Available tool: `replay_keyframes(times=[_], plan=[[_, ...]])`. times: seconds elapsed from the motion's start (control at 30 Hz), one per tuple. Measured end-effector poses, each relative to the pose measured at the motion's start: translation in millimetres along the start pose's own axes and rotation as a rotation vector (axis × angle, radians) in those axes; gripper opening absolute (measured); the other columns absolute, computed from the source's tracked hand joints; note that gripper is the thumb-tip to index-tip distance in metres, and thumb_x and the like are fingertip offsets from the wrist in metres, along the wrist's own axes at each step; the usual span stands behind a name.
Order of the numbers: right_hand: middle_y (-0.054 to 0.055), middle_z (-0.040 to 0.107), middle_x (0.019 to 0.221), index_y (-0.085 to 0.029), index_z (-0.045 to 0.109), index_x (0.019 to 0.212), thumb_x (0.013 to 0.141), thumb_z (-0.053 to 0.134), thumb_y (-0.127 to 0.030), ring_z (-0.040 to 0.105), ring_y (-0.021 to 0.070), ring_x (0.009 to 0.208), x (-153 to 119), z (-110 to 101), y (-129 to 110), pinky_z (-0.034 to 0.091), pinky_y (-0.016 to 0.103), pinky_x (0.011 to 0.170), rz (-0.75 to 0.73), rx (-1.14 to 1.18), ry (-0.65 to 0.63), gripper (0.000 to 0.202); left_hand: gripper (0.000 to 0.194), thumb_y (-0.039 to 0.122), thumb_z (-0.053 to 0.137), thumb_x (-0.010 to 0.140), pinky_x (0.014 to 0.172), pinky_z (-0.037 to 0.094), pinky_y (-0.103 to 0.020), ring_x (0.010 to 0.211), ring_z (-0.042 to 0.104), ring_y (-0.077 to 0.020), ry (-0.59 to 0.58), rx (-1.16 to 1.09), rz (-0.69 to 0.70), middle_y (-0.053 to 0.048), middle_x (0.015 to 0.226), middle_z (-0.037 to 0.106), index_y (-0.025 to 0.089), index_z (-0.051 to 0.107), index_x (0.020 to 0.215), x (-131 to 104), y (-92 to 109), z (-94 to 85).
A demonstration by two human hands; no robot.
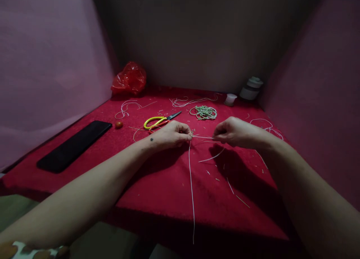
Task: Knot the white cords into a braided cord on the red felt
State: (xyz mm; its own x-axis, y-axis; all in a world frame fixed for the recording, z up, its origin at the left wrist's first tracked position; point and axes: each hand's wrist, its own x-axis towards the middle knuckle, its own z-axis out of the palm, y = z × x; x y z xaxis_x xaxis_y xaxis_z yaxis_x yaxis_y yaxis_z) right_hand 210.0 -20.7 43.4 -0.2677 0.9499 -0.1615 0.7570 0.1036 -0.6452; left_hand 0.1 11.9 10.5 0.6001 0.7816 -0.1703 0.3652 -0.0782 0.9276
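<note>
A thin white cord (pixel 203 137) is stretched between my two hands above the red cloth. My left hand (pixel 177 134) pinches it between thumb and fingertips, and a long end hangs down past the table's front edge. My right hand (pixel 231 132) is closed on the other side of the cord, its fingers curled and partly hidden. Short loose ends stick out beside the left fingertips. Behind my left hand lie scissors (pixel 159 121) with one yellow and one red handle. A tangle of green and white knotted cord (pixel 204 112) lies beyond the gap between my hands.
Left of my hands are a black phone (pixel 74 145) and a small reddish-brown bead-like ball (pixel 118 124). At the back stand a red plastic bag (pixel 129 79), a white spool (pixel 230 99) and a lidded jar (pixel 251 88). Cord scraps are scattered over the red tabletop (pixel 163 191).
</note>
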Motion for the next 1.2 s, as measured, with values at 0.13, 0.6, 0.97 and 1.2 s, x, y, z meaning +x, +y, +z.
replay_keyframes(times=[0.13,0.6,0.97,1.2], plan=[[-0.002,0.049,0.043,-0.016,0.062,0.054,0.066,0.057,-0.015,0.04,0.0061,0.033,-8,-13,9,0.026,0.02,0.033,0.028,-0.153,-0.056,0.013,0.006,0.015,0.056,0.073,0.038,0.023,-0.016,0.037,0.032,-0.002,-0.008,0.001,0.001,0.006,0.045,0.042,0.012,0.055,0.068,-1,2,-1.8],[0.0,0.055,0.049,-0.016,0.057,0.072,0.076,0.058,-0.02,0.051,0.0091,0.038,4,-7,17,0.041,0.022,0.038,-0.058,0.442,0.414,0.006,0.006,0.016,0.057,0.073,0.044,0.029,-0.016,0.044,0.038,-0.0032,0.007,0.152,0.1,0.005,0.051,0.046,0.011,0.06,0.072,0,-1,-5.9],[-0.002,0.055,0.051,-0.013,0.056,0.072,0.068,0.057,-0.007,0.051,0.0071,0.04,40,20,-4,0.044,0.022,0.043,-0.256,0.669,0.363,0.007,0.006,0.017,0.06,0.074,0.054,0.037,-0.019,0.055,0.046,-0.0059,0.145,0.346,0.311,0.002,0.064,0.053,0.013,0.062,0.072,6,-13,-6.8],[-0.003,0.055,0.05,-0.012,0.056,0.076,0.069,0.055,-0.006,0.052,0.0073,0.04,48,23,-10,0.045,0.021,0.042,-0.294,0.618,0.402,0.009,0.01,0.017,0.056,0.079,0.065,0.039,-0.02,0.066,0.05,-0.008,0.159,0.529,0.463,0.0,0.073,0.054,0.015,0.064,0.074,6,-17,-3.7]])
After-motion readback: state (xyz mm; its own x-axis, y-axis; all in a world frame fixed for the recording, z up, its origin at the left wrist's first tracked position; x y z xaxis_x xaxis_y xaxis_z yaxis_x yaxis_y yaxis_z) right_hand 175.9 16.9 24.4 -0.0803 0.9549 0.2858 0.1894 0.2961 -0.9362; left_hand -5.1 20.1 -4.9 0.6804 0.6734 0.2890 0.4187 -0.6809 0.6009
